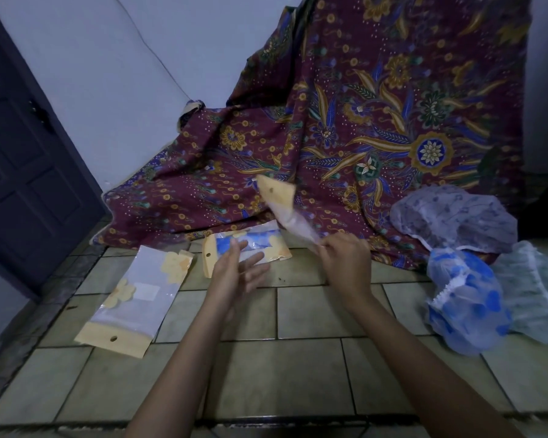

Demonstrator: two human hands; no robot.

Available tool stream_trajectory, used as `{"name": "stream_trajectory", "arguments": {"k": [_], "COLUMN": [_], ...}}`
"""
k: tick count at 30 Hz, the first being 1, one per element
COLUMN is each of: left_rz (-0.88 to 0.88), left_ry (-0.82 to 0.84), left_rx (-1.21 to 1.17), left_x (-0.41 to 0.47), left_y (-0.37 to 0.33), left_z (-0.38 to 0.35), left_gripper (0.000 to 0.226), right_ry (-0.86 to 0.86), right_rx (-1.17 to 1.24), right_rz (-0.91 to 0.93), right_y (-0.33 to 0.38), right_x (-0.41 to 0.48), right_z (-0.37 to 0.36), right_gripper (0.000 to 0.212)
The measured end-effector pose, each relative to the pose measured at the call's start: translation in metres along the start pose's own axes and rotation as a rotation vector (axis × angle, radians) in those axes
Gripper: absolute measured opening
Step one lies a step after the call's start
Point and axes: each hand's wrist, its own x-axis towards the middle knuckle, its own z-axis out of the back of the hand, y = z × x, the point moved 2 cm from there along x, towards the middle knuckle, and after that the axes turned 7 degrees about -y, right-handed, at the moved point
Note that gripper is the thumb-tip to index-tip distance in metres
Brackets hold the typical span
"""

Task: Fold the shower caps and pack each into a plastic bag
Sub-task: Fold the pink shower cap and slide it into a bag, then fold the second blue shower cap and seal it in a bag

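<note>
The step in hand looks like bagging a cap. The right hand (345, 260) pinches the lower end of a bag (293, 224) between thumb and curled fingers, just right of the frame's centre. The bag is blurred, so I cannot tell whether a folded cap is inside. Its long axis runs slantwise from the hand up and left, with the yellow header (276, 191) topmost, pointing to the upper left.

The left hand (234, 273) hovers near it, fingers spread and holding nothing, in front of a packed bag (257, 243) lying on the floor (298, 368). A flat bag (133, 301) lies at lower left.

3 loose caps sit at the right: a blue cap (465, 298), a grey cap (453, 219) and a green cap (532, 286). Next, I judge, the held bag wants laying beside the packed bag, then a loose cap wants folding with both hands.
</note>
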Motion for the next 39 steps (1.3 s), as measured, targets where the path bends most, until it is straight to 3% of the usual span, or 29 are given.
{"name": "stream_trajectory", "arguments": {"k": [3,6,8,11,14,18,21,24,27,31,36,39], "left_rz": [0.167,0.187,0.171,0.103,-0.132,-0.572,-0.720,-0.668,-0.650,-0.635,-0.625,-0.584], "left_ry": [0.092,0.069,-0.025,-0.158,-0.284,-0.330,-0.127,0.026,-0.008,-0.064,-0.147,-0.167], "left_rx": [-0.168,-0.019,0.078,0.186,0.514,1.174,1.669,1.800,1.808,1.914,2.070,2.065], "left_x": [-0.003,0.003,0.010,0.022,0.036,0.038,0.036,0.040,0.046,0.052,0.052,0.052], "left_y": [-0.014,-0.016,-0.011,-0.001,0.007,0.016,0.028,0.043,0.049,0.051,0.065,0.071], "left_z": [-0.001,0.004,0.008,0.017,0.025,0.017,-0.001,-0.009,-0.012,-0.020,-0.041,-0.051], "left_gripper": [0.061,0.051,0.053,0.062,0.066,0.074,0.052,0.045,0.039,0.039,0.041,0.040], "right_ry": [-0.065,0.018,0.158,0.508,0.682,0.852,0.929,1.013,0.961,0.690,0.420,0.489], "right_rx": [-0.247,-0.301,-0.346,-0.423,-0.427,-0.285,-0.225,-0.105,-0.071,-0.346,-0.689,-0.854], "right_rz": [0.322,0.465,0.487,0.394,0.245,0.137,0.093,0.024,-0.041,-0.072,-0.350,-0.593], "right_y": [0.007,0.010,0.007,0.005,0.004,0.007,0.010,0.006,0.003,0.001,-0.024,-0.047], "right_x": [-0.006,-0.020,-0.032,-0.047,-0.052,-0.051,-0.046,-0.041,-0.034,-0.018,0.004,0.006], "right_z": [-0.013,-0.033,-0.046,-0.063,-0.067,-0.072,-0.073,-0.070,-0.052,-0.012,0.052,0.083], "right_gripper": [0.014,0.014,0.013,0.017,0.033,0.046,0.048,0.046,0.041,0.032,0.033,0.037]}}
